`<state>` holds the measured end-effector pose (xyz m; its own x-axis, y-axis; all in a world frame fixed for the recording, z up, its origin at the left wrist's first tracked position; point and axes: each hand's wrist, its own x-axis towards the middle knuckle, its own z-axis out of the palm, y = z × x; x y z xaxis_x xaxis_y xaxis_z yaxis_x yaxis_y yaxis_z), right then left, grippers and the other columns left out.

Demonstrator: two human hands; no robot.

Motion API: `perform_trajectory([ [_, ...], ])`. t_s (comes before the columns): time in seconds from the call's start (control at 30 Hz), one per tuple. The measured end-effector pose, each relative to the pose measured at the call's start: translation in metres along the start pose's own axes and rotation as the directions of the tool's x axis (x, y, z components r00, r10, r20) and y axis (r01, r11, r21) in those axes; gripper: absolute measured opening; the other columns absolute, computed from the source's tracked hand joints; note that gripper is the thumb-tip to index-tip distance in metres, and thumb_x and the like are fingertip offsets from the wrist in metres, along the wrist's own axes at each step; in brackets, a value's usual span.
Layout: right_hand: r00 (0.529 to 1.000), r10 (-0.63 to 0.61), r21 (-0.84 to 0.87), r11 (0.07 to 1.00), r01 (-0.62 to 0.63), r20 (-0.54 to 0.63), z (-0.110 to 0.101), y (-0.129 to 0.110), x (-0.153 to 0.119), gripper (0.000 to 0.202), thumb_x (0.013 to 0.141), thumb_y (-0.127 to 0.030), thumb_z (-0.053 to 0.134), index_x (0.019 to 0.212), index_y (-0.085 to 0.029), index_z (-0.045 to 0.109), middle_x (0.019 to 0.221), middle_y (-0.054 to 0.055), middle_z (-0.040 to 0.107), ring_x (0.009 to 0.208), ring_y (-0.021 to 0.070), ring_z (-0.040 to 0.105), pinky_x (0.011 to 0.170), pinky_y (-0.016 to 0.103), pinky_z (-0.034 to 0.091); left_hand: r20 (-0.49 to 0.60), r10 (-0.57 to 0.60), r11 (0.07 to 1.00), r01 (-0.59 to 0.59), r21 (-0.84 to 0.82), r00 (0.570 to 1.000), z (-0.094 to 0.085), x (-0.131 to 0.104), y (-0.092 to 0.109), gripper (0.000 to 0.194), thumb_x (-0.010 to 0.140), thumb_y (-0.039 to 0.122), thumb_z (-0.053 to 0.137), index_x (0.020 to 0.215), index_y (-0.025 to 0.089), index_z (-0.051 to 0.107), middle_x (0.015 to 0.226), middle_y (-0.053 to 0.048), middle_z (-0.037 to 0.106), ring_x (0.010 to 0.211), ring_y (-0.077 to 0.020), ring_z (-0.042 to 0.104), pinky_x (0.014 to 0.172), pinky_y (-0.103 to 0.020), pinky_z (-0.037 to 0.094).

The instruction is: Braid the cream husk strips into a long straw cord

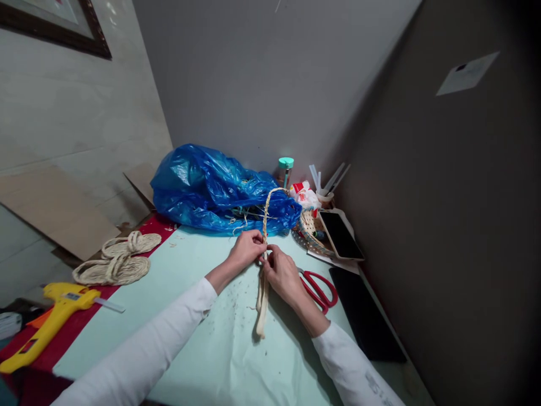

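Observation:
A pale braided cord point(265, 220) rises from between my hands and curves right at its top, over the front of a blue plastic bag point(203, 180). Its loose, unbraided strands hang below my fingers onto the light green table cover. My left hand point(247, 248) pinches the cord from the left, just where the braid ends. From the right, my right hand point(281, 270) closes its fingers on the strands slightly lower. The fingertips of both hands nearly meet. Red-handled scissors point(323, 290) lie right beside my right hand, their blades partly hidden.
Two woven sandals point(114, 269) and a yellow glue gun point(63, 310) lie at the left. To the right are a basket point(310, 228), a tablet point(340, 234) and a black flat object point(366, 316). A green-lidded jar point(286, 169) stands behind, near the grey wall.

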<state>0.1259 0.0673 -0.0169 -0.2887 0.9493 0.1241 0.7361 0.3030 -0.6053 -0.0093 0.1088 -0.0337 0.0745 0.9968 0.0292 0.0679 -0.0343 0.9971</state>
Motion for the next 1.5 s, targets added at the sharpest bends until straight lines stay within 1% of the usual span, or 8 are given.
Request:
perform_trajectory([
  [0.27,1.000,0.026,-0.047,0.999,-0.026,-0.003,0.003,-0.002,-0.003,0.021,0.084,-0.017,0.048,0.104,-0.013,0.053,0.076,0.006,0.064,0.070,0.0183,0.056,0.060,0.025,0.028,0.081,0.098,0.981,-0.110,0.158,0.992,0.000,-0.008,0.006,0.009,0.064,0.010,0.050,0.070,0.017,0.052,0.055,0.007,0.052,0.042,-0.0078,0.053,0.042,-0.017,0.040],
  [0.53,0.999,0.043,0.039,0.998,-0.043,-0.004,0.003,-0.002,0.001,0.022,0.081,-0.016,0.048,0.102,-0.013,0.057,0.067,0.002,0.061,0.060,0.0142,0.052,0.056,0.023,0.028,0.141,0.062,0.955,-0.100,0.279,0.988,-0.013,-0.006,0.007,0.008,0.070,0.017,0.054,0.074,0.015,0.061,0.058,0.001,0.060,0.048,-0.0122,0.060,0.047,-0.021,0.046],
  [0.77,0.997,0.077,0.194,0.978,-0.079,0.019,0.010,0.000,0.006,0.028,0.079,-0.016,0.048,0.104,-0.012,0.059,0.065,0.000,0.060,0.059,0.0134,0.053,0.057,0.022,0.034,0.071,0.156,0.887,-0.172,0.428,0.985,-0.012,-0.008,0.014,0.009,0.076,0.022,0.050,0.073,0.018,0.058,0.063,0.002,0.058,0.056,-0.0128,0.054,0.056,-0.024,0.041],
  [0.93,0.997,0.077,0.197,0.977,-0.079,0.017,0.009,0.000,0.008,0.024,0.077,-0.016,0.049,0.097,-0.012,0.060,0.066,0.000,0.058,0.060,0.0134,0.052,0.057,0.022,0.036,-0.012,0.200,0.849,-0.167,0.501,0.980,-0.003,-0.007,0.010,0.007,0.076,0.020,0.051,0.069,0.021,0.053,0.065,0.001,0.056,0.064,-0.0153,0.049,0.064,-0.026,0.035],
  [1.1,0.998,0.051,0.235,0.970,-0.056,0.027,0.011,0.001,0.008,0.024,0.078,-0.018,0.049,0.099,-0.013,0.060,0.064,-0.001,0.058,0.058,0.0121,0.051,0.055,0.021,0.036,-0.055,0.196,0.877,-0.150,0.457,0.979,-0.003,-0.006,0.005,0.011,0.077,0.023,0.051,0.066,0.020,0.053,0.061,0.002,0.055,0.060,-0.0145,0.049,0.060,-0.025,0.034],
  [1.3,0.993,0.048,0.482,0.871,-0.094,0.106,0.015,0.010,0.008,0.031,0.080,-0.029,0.053,0.107,-0.013,0.055,0.057,-0.004,0.053,0.048,0.0101,0.048,0.049,0.020,0.035,-0.020,0.118,0.940,-0.105,0.324,0.993,-0.009,-0.009,0.004,0.014,0.079,0.030,0.051,0.077,0.017,0.057,0.056,0.003,0.057,0.052,-0.0117,0.054,0.054,-0.022,0.040],
  [1.4,0.989,0.032,0.590,0.800,-0.113,0.147,0.015,0.011,0.006,0.035,0.079,-0.032,0.056,0.108,-0.013,0.053,0.055,-0.006,0.052,0.045,0.0088,0.045,0.047,0.020,0.035,-0.003,0.021,0.974,-0.020,0.227,1.000,-0.015,-0.021,0.008,0.022,0.076,0.030,0.056,0.093,0.015,0.059,0.056,0.003,0.059,0.044,-0.0096,0.050,0.044,-0.019,0.034],
  [1.5,0.983,0.004,0.666,0.735,-0.128,0.184,0.013,0.009,0.002,0.037,0.078,-0.033,0.057,0.108,-0.013,0.051,0.054,-0.007,0.050,0.044,0.0085,0.044,0.046,0.020,0.035,0.100,-0.137,0.986,0.126,0.106,0.985,-0.021,-0.036,0.014,0.029,0.073,0.029,0.060,0.096,0.013,0.059,0.055,0.002,0.059,0.036,-0.0073,0.043,0.036,-0.018,0.024],
])
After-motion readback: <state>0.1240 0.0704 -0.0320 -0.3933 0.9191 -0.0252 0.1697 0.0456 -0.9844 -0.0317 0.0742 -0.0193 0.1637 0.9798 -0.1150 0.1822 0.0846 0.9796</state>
